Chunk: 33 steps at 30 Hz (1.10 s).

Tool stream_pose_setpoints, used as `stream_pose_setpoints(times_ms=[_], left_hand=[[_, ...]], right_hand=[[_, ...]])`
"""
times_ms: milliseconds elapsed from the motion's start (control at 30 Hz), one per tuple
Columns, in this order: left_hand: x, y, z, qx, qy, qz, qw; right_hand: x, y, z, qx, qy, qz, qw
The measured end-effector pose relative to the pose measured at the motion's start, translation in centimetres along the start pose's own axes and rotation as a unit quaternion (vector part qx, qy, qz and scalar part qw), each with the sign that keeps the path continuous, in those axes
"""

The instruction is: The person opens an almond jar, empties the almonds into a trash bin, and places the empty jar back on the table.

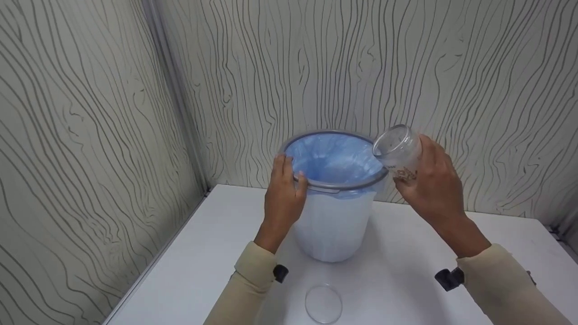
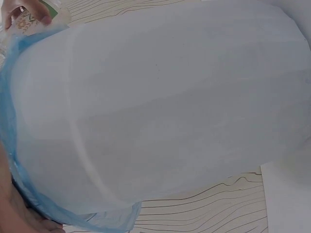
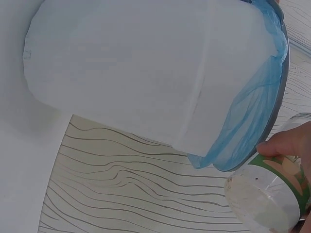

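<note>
A white bin (image 1: pixel 334 225) with a grey rim and a blue plastic liner (image 1: pixel 332 155) stands upright on the table. My left hand (image 1: pixel 285 194) grips its rim at the left, fingers over the edge. In my right hand (image 1: pixel 435 185) is a clear jar (image 1: pixel 395 151) with a printed pattern, tilted so its mouth faces the bin's opening. The jar's mouth overlaps the right side of the rim in the head view. From the right wrist, the jar's base (image 3: pixel 265 201) shows below a green label band, close beside the liner's folded edge.
A clear round lid (image 1: pixel 323 303) lies on the white table (image 1: pixel 189 271) in front of the bin. Panels with a wavy wood-grain pattern (image 1: pixel 343 67) rise behind the table and along its left side.
</note>
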<state>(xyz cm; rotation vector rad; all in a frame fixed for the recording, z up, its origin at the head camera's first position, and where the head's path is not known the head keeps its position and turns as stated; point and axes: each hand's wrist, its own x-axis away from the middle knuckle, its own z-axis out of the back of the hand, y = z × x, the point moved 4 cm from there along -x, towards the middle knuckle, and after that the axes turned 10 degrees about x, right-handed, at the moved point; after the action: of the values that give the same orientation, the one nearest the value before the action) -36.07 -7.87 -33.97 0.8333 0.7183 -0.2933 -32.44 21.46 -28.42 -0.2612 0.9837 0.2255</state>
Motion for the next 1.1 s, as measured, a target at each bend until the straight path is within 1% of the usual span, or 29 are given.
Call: stream_pose_setpoints(times_ms=[267, 533, 767, 1100], left_hand=[[0.1, 0.0, -0.1, 0.006, -0.006, 0.003, 1.0000], [0.1, 0.1, 0.1, 0.000, 0.008, -0.018, 0.9998], [0.0, 0.1, 0.1, 0.000, 0.007, -0.012, 0.9999], [0.0, 0.1, 0.1, -0.001, 0.006, -0.016, 0.9999]], right_hand=[[0.6, 0.1, 0.2, -0.006, 0.004, 0.002, 1.000], [1.1, -0.1, 0.6, -0.013, 0.007, -0.004, 1.000], [1.4, -0.2, 0.7, -0.016, 0.008, -0.005, 1.000], [1.9, 0.0, 0.7, -0.016, 0.018, 0.002, 1.000]])
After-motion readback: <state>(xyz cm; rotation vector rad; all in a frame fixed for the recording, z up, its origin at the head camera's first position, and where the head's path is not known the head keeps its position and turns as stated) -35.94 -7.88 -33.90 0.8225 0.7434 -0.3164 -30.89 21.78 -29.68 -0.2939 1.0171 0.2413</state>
